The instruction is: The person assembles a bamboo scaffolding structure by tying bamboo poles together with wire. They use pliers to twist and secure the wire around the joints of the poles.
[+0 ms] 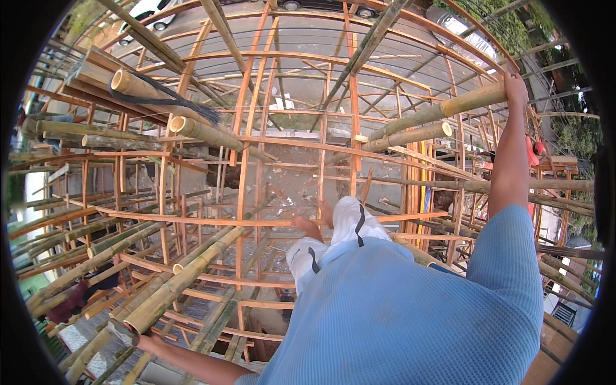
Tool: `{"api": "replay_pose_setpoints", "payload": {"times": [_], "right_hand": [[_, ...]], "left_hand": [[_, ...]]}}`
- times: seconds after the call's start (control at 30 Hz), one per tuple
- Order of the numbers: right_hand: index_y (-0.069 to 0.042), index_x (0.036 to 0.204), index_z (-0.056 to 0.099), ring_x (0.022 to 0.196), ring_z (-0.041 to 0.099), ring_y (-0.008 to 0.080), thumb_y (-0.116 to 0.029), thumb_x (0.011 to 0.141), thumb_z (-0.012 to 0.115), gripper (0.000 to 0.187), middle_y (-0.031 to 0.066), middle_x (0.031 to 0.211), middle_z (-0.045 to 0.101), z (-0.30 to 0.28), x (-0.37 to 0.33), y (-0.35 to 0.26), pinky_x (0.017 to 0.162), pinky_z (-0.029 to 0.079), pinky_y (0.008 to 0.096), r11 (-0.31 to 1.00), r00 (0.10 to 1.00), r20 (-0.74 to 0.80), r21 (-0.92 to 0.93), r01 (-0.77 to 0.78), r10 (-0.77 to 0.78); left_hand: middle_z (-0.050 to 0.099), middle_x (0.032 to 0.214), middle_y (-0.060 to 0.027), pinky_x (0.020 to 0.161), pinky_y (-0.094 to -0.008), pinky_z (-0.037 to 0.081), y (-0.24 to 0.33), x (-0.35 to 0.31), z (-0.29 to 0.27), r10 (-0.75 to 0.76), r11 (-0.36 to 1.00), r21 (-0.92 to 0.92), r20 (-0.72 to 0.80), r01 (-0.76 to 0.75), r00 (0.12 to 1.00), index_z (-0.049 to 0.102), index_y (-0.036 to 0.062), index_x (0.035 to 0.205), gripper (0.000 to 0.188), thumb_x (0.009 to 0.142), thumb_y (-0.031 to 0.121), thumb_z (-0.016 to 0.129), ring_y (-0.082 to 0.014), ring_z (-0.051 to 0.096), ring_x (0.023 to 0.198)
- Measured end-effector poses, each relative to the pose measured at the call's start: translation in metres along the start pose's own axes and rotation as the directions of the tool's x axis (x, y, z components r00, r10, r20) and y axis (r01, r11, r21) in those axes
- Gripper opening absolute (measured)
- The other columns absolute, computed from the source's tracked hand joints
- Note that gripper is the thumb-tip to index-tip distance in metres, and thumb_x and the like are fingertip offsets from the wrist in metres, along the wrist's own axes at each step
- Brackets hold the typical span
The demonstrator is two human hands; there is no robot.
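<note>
At the upper right my right hand [515, 90] is wrapped round the end of a thick bamboo pole [473, 101], with the arm stretched out. My left hand [149, 343] is low on the left, closed on a hand tool with a grey, dark-edged head [122, 333]; its exact kind is unclear and its handle is mostly hidden. Just above that hand lies the cut end of another bamboo pole [183, 279]. My bare feet [308, 226] rest on or beside a thin wooden batten [269, 222], high over the ground.
Bamboo poles and reddish wooden battens [353, 109] cross in a frame all round me, with open gaps down to the rubble-strewn ground [289, 176]. Black strips [167, 99] hang over a bamboo end at the upper left. Beyond, a white car [144, 13] stands by the road.
</note>
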State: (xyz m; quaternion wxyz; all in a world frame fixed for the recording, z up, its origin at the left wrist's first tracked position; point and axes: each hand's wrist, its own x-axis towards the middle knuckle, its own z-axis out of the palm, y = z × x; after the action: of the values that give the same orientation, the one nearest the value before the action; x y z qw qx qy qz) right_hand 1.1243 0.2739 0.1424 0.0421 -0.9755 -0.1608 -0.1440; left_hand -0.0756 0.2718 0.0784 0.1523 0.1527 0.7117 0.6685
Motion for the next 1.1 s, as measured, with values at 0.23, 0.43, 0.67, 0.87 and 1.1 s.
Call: {"api": "replay_pose_setpoints", "payload": {"times": [0.23,0.43,0.67,0.87,1.1], "right_hand": [[-0.021,0.123,0.063,0.117,0.057,0.0356,-0.051,0.084,0.045,0.053,0.0153,0.126,0.061,-0.009,-0.018,-0.013,0.098,0.045,0.0450,0.999,0.999,-0.037,0.040,0.029,-0.027],[-0.017,0.128,0.059,0.120,0.054,0.0376,-0.054,0.086,0.042,0.058,0.0159,0.130,0.058,0.005,0.019,0.013,0.100,0.042,0.0475,0.998,0.999,0.016,-0.031,0.046,-0.045],[-0.007,0.123,0.060,0.105,0.060,0.0453,-0.044,0.091,0.038,0.054,0.0233,0.117,0.063,0.027,0.041,0.059,0.092,0.045,0.0507,0.922,0.948,-0.002,-0.235,0.309,-0.318],[-0.007,0.128,0.057,0.118,0.054,0.0304,-0.027,0.093,0.054,0.040,0.0175,0.129,0.057,-0.028,-0.055,-0.139,0.100,0.042,0.0418,0.790,0.622,-0.666,0.080,0.608,-0.412],[-0.006,0.126,0.058,0.104,0.063,0.0275,-0.025,0.090,0.063,0.040,0.0140,0.119,0.064,0.021,-0.321,-0.457,0.093,0.048,0.0393,-0.241,-0.546,0.134,0.792,0.561,-0.827]], "left_hand": [[0.054,0.134,-0.0085,0.101,-0.0494,0.041,-0.002,-0.004,0.000,-0.001,0.998,-0.063,-0.015,0.001,1.000,0.054,0.0098,0.133,0.052,0.089,0.037,0.064,-0.0262,0.052,0.121],[0.053,0.135,-0.0089,0.103,-0.0492,0.040,-0.002,-0.013,0.017,-0.017,0.988,-0.154,0.014,0.019,1.000,0.053,0.0093,0.134,0.052,0.090,0.035,0.064,-0.0261,0.051,0.123],[0.062,0.119,-0.0059,0.092,-0.0432,0.050,-0.016,-0.009,0.012,0.038,0.991,-0.127,-0.026,-0.041,0.999,0.059,0.0083,0.123,0.042,0.092,0.037,0.059,-0.0227,0.060,0.108],[0.061,0.119,-0.0071,0.093,-0.0440,0.050,-0.019,0.008,-0.038,0.044,0.995,-0.083,-0.036,-0.047,0.998,0.059,0.0096,0.124,0.044,0.094,0.041,0.056,-0.0245,0.060,0.109],[0.062,0.118,-0.0059,0.091,-0.0440,0.048,-0.029,0.017,-0.067,-0.047,0.997,-0.074,-0.122,0.038,0.991,0.055,0.0120,0.129,0.042,0.094,0.034,0.059,-0.0231,0.060,0.108]]}}
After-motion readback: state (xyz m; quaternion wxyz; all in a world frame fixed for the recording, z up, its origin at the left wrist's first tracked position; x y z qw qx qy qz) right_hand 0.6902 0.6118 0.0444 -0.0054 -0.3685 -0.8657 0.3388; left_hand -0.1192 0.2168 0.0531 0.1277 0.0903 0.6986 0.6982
